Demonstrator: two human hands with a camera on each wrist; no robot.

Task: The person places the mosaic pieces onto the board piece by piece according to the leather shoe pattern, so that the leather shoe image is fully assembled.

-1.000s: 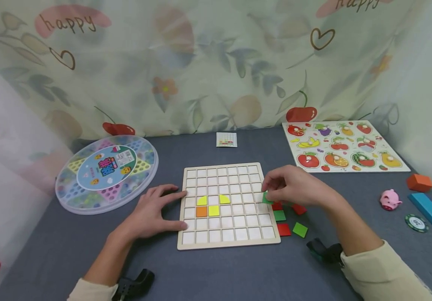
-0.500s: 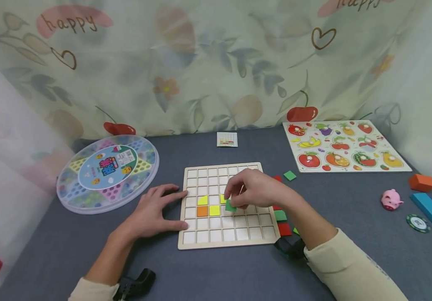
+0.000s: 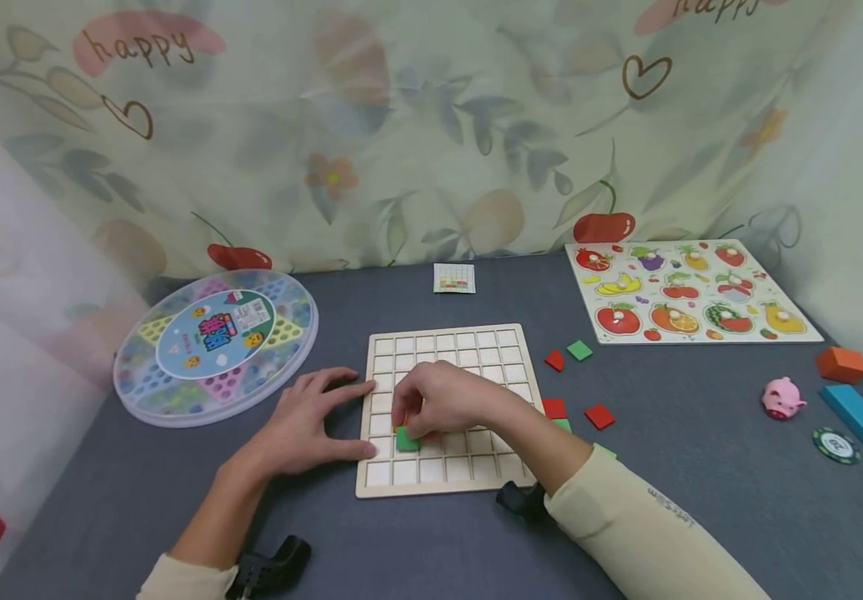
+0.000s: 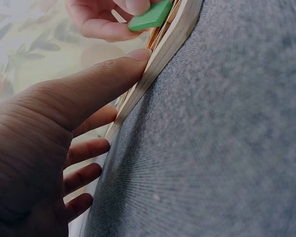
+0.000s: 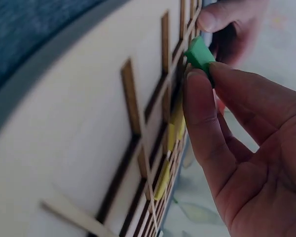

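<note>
One green square (image 3: pixel 407 440) is pinched in my far-off right hand (image 3: pixel 442 398) over the grid board (image 3: pixel 457 468), while my left hand (image 3: pixel 314 421), fingers spread, touches the board's side.

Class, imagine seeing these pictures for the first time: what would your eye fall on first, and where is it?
Probably the bright green tile, pinched by the right hand at the near left part of the white grid, whose left edge the left hand touches. Next might come the colourful round case left of the grid, and the fruit board at the back right.
</note>
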